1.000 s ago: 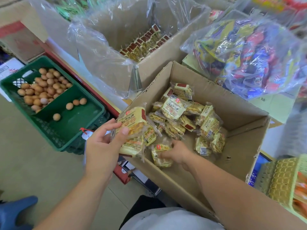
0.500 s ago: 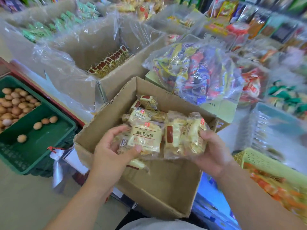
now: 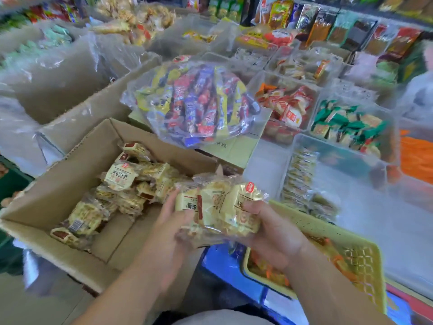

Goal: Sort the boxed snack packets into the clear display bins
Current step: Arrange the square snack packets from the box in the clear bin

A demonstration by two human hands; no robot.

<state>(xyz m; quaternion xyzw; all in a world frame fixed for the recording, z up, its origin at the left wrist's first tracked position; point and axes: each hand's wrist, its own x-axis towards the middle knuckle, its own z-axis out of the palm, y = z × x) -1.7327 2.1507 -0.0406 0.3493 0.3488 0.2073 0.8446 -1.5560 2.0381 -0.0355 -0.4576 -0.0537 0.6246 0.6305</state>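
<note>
Though blur smears the shelves (image 3: 339,26) and the fingers of the left hand (image 3: 173,221) hide behind the load, both hands clasp a bunch of pale yellow crinkly plastic snack packets (image 3: 225,207) just right of the open brown cardboard box (image 3: 58,191), the right hand (image 3: 274,233) with its thumb curled over them. More packets lie loose inside the box; right of it stand a yellow lattice plastic basket (image 3: 365,254) and, on a white counter (image 3: 375,219), a clear rectangular plastic bin (image 3: 339,160).
</note>
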